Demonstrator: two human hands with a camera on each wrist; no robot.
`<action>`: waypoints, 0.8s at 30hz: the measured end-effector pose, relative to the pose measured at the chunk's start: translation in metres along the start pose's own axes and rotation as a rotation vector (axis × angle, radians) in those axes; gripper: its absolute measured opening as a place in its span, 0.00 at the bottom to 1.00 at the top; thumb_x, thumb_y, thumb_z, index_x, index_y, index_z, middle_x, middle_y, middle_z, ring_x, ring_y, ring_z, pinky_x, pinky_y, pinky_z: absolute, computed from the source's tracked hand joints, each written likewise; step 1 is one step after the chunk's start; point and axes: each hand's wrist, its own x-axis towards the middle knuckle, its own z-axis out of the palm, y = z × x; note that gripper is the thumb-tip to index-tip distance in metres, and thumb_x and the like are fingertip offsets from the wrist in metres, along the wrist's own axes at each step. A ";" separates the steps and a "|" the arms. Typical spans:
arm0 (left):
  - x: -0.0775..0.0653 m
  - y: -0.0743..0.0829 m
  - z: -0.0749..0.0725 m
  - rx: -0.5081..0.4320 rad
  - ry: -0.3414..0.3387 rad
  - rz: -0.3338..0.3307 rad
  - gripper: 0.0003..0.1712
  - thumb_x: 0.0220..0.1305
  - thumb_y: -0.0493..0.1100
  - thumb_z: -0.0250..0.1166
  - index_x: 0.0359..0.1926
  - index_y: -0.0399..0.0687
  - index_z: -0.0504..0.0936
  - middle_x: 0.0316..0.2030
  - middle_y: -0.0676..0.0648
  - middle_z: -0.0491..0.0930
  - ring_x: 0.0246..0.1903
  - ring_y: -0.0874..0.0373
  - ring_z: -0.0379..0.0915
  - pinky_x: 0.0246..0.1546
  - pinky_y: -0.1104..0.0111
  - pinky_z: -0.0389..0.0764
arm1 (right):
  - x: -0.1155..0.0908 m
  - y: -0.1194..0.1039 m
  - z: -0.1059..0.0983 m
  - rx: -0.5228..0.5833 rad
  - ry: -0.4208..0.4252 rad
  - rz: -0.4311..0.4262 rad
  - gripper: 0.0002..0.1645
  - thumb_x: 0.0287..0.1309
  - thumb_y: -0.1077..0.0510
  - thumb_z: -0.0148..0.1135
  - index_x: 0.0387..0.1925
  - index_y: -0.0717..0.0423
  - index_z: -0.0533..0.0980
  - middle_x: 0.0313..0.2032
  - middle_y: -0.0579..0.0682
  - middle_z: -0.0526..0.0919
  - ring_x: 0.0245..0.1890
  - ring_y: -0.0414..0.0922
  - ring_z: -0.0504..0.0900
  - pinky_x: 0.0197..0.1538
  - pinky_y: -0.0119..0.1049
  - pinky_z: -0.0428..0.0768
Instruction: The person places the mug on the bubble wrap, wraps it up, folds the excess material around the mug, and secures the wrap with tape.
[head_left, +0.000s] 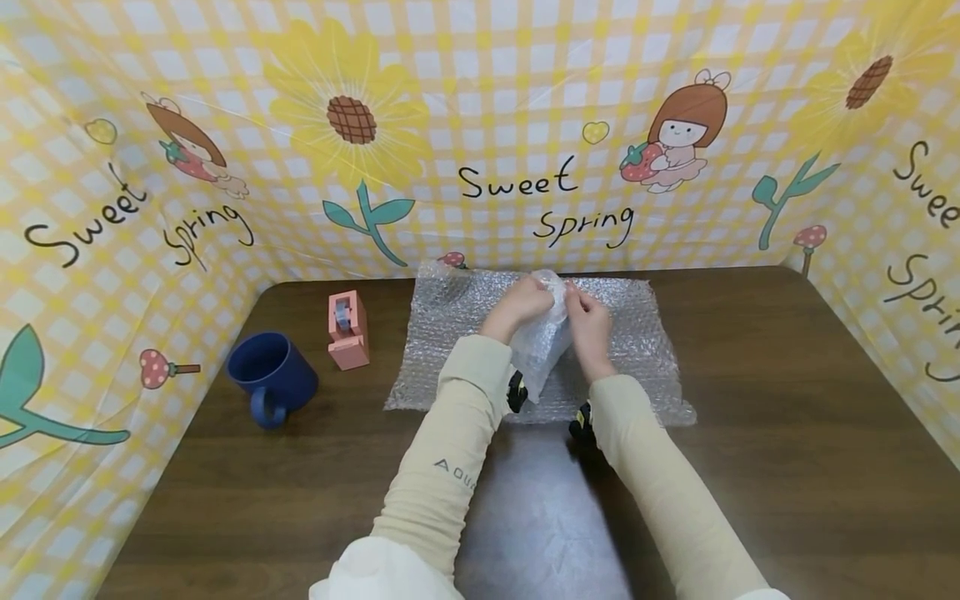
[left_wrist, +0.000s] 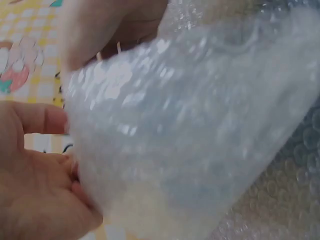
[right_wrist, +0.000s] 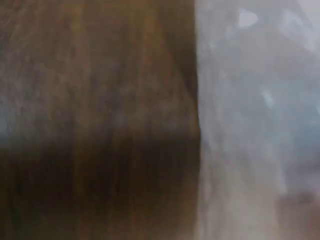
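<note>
A translucent piece of bubble wrap [head_left: 542, 346] hangs in folds between both hands, its upper end bunched. My left hand [head_left: 522, 302] pinches that bunched end from the left. Opposite it, my right hand [head_left: 589, 323] grips the same end between thumb and fingers. Seen from the left wrist, the left hand [left_wrist: 40, 185] holds the edge of the crinkled wrap [left_wrist: 165, 115], and the right hand [left_wrist: 112, 30] is partly hidden behind it. Below them a flat sheet of bubble wrap [head_left: 442, 342] lies on the table. The right wrist view is blurred, with wrap [right_wrist: 240, 125] along its right side.
To the left stand a dark blue mug [head_left: 281, 371], its handle toward the front, and a pink tape dispenser [head_left: 349, 333] with a roll in it. The brown wooden table [head_left: 757, 400] meets a yellow checked cloth backdrop [head_left: 495, 100] at the back and sides.
</note>
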 end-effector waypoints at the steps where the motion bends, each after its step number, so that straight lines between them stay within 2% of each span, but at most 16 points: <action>1: 0.000 0.002 0.002 0.030 0.017 -0.020 0.26 0.67 0.47 0.49 0.61 0.38 0.71 0.61 0.39 0.72 0.60 0.44 0.69 0.62 0.56 0.70 | 0.001 -0.001 -0.001 -0.018 -0.015 0.005 0.23 0.69 0.52 0.48 0.57 0.61 0.75 0.61 0.55 0.76 0.64 0.47 0.72 0.66 0.39 0.70; 4: 0.000 0.008 0.011 0.197 0.089 -0.075 0.30 0.70 0.59 0.45 0.60 0.44 0.75 0.60 0.43 0.76 0.57 0.46 0.72 0.58 0.55 0.73 | 0.003 -0.003 -0.004 -0.096 -0.038 0.014 0.23 0.69 0.52 0.47 0.51 0.63 0.79 0.50 0.57 0.82 0.50 0.46 0.79 0.56 0.35 0.75; 6: 0.001 0.011 0.018 0.333 0.140 -0.113 0.33 0.71 0.64 0.41 0.58 0.47 0.77 0.58 0.45 0.78 0.56 0.47 0.74 0.57 0.57 0.73 | 0.003 -0.004 -0.004 -0.146 -0.048 0.007 0.22 0.70 0.51 0.45 0.38 0.62 0.81 0.33 0.56 0.81 0.34 0.45 0.75 0.42 0.33 0.73; 8: 0.002 0.013 0.023 0.424 0.174 -0.146 0.34 0.72 0.65 0.39 0.56 0.48 0.79 0.57 0.46 0.79 0.57 0.48 0.74 0.56 0.58 0.73 | 0.003 -0.004 -0.004 -0.184 -0.055 0.004 0.24 0.71 0.50 0.43 0.25 0.60 0.74 0.28 0.56 0.74 0.30 0.45 0.67 0.37 0.33 0.67; 9: 0.003 0.014 0.025 0.447 0.189 -0.165 0.34 0.71 0.65 0.38 0.56 0.49 0.80 0.57 0.47 0.79 0.57 0.49 0.74 0.56 0.58 0.73 | 0.003 -0.004 -0.004 -0.195 -0.064 -0.002 0.23 0.71 0.51 0.43 0.26 0.59 0.76 0.30 0.57 0.78 0.32 0.45 0.71 0.39 0.33 0.70; 11: 0.004 0.014 0.028 0.453 0.207 -0.184 0.34 0.71 0.66 0.39 0.55 0.49 0.80 0.57 0.47 0.79 0.57 0.49 0.74 0.57 0.59 0.72 | 0.003 -0.003 -0.004 -0.207 -0.078 -0.010 0.23 0.71 0.52 0.41 0.29 0.58 0.78 0.37 0.58 0.83 0.41 0.48 0.79 0.47 0.36 0.76; 13: 0.004 0.015 0.028 0.434 0.218 -0.191 0.34 0.71 0.66 0.41 0.54 0.48 0.80 0.56 0.46 0.80 0.56 0.49 0.74 0.56 0.58 0.72 | 0.004 -0.003 -0.004 -0.215 -0.083 -0.019 0.24 0.70 0.53 0.41 0.40 0.64 0.81 0.53 0.60 0.81 0.53 0.51 0.78 0.58 0.40 0.75; 14: 0.004 0.015 0.028 0.427 0.222 -0.191 0.34 0.70 0.66 0.41 0.54 0.48 0.81 0.55 0.46 0.80 0.55 0.49 0.75 0.56 0.58 0.72 | 0.005 -0.004 -0.005 -0.225 -0.083 -0.024 0.24 0.70 0.54 0.41 0.45 0.65 0.80 0.56 0.60 0.79 0.55 0.52 0.77 0.60 0.43 0.74; 15: 0.004 0.016 0.028 0.417 0.226 -0.190 0.34 0.70 0.66 0.42 0.53 0.48 0.81 0.55 0.46 0.80 0.55 0.49 0.75 0.56 0.58 0.72 | 0.005 -0.004 -0.006 -0.237 -0.081 -0.028 0.24 0.70 0.54 0.41 0.47 0.65 0.80 0.55 0.61 0.79 0.55 0.52 0.77 0.60 0.43 0.74; 17: 0.005 0.016 0.027 0.398 0.230 -0.182 0.34 0.69 0.67 0.44 0.52 0.48 0.81 0.54 0.46 0.81 0.54 0.48 0.76 0.55 0.58 0.73 | 0.006 -0.004 -0.007 -0.272 -0.075 -0.036 0.24 0.69 0.53 0.41 0.38 0.67 0.79 0.46 0.63 0.82 0.44 0.52 0.77 0.51 0.41 0.75; 18: 0.005 0.017 0.027 0.386 0.227 -0.180 0.33 0.69 0.67 0.44 0.51 0.48 0.82 0.54 0.46 0.81 0.54 0.48 0.76 0.55 0.57 0.73 | 0.007 -0.004 -0.007 -0.288 -0.072 -0.040 0.24 0.70 0.53 0.41 0.37 0.66 0.78 0.43 0.62 0.81 0.41 0.51 0.75 0.47 0.40 0.74; 21: 0.004 0.017 0.026 0.341 0.213 -0.164 0.33 0.68 0.67 0.46 0.51 0.48 0.82 0.53 0.45 0.81 0.52 0.48 0.76 0.54 0.56 0.73 | 0.008 -0.003 -0.011 -0.331 -0.085 -0.041 0.25 0.70 0.51 0.40 0.40 0.64 0.79 0.40 0.62 0.79 0.37 0.51 0.70 0.43 0.41 0.71; 24: 0.003 0.016 0.021 0.287 0.164 -0.135 0.32 0.68 0.66 0.47 0.51 0.47 0.81 0.52 0.45 0.81 0.50 0.48 0.77 0.54 0.55 0.73 | 0.009 -0.004 -0.013 -0.354 -0.108 -0.042 0.26 0.70 0.51 0.40 0.55 0.61 0.77 0.52 0.60 0.80 0.46 0.52 0.76 0.52 0.45 0.75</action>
